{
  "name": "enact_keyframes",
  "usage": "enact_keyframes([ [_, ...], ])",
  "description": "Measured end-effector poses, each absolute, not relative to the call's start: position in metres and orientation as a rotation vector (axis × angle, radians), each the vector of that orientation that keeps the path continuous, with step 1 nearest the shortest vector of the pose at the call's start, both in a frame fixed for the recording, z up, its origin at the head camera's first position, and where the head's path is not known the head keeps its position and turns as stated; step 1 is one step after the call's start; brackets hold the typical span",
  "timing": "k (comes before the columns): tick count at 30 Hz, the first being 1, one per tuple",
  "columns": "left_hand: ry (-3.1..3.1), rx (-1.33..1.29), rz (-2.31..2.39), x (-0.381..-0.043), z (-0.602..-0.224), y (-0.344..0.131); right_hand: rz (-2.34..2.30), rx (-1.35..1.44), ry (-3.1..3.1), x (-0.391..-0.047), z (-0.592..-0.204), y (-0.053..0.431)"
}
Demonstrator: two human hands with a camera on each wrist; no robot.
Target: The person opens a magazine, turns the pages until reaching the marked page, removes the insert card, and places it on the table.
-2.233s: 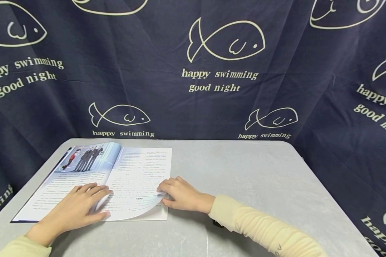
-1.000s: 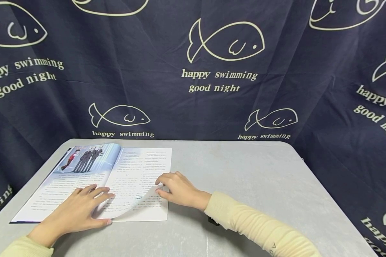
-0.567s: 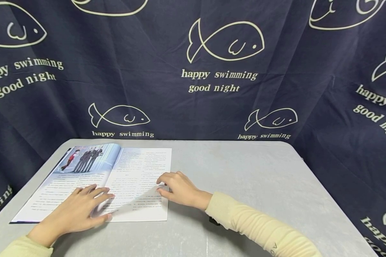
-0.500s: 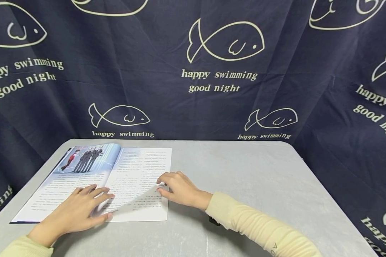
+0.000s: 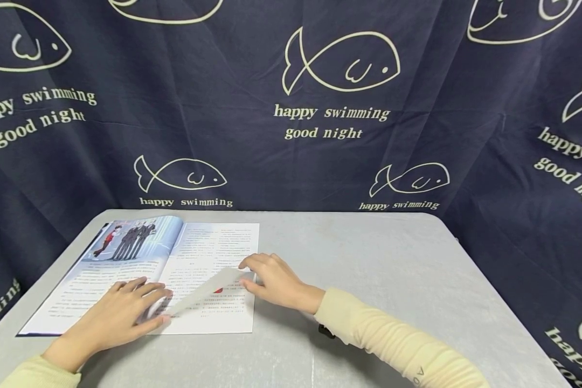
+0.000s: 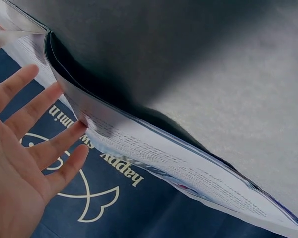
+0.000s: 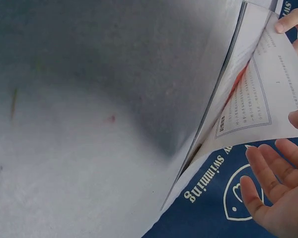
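An open magazine (image 5: 94, 280) lies on the left side of the grey table, its left page bearing a picture of figures in dark suits. My right hand (image 5: 281, 283) pinches the lower outer corner of a right-hand page (image 5: 208, 285), which curls up off the sheets below. In the right wrist view this page (image 7: 268, 94) runs between thumb and fingers, with a red patch showing beneath it. With fingers spread, my left hand (image 5: 109, 318) rests on the left page near the fold; its thumb lies by the bottom edge. The left wrist view shows those fingers (image 6: 42, 106) straight.
The grey table (image 5: 359, 258) extends to the right of the magazine. Behind it hangs a dark blue cloth (image 5: 252, 145) printed with fish outlines and lettering. A small black item (image 5: 326, 331) sits under the right wrist.
My right hand has moved slightly up and away from me, lifting the page corner higher so that a red patch now shows beneath. The left hand has barely moved.
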State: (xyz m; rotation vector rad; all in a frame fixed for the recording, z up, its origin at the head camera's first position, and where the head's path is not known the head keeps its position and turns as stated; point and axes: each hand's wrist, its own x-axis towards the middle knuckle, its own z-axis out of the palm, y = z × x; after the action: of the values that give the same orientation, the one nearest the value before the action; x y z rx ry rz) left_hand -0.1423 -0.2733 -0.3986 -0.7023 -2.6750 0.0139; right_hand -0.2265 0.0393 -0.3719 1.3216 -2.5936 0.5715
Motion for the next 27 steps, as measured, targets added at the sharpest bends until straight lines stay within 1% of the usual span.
enact_keyframes([
  [10,-2.652,-0.689,-0.022,-0.1437,-0.3971,-0.2776,0.624,1.264,-2.649,-0.2267,-0.3693,0.0449],
  [27,-2.636,-0.577,-0.029,-0.1426,-0.3962,-0.2809,0.539,1.315,-2.749,-0.2248,-0.3762,0.0452],
])
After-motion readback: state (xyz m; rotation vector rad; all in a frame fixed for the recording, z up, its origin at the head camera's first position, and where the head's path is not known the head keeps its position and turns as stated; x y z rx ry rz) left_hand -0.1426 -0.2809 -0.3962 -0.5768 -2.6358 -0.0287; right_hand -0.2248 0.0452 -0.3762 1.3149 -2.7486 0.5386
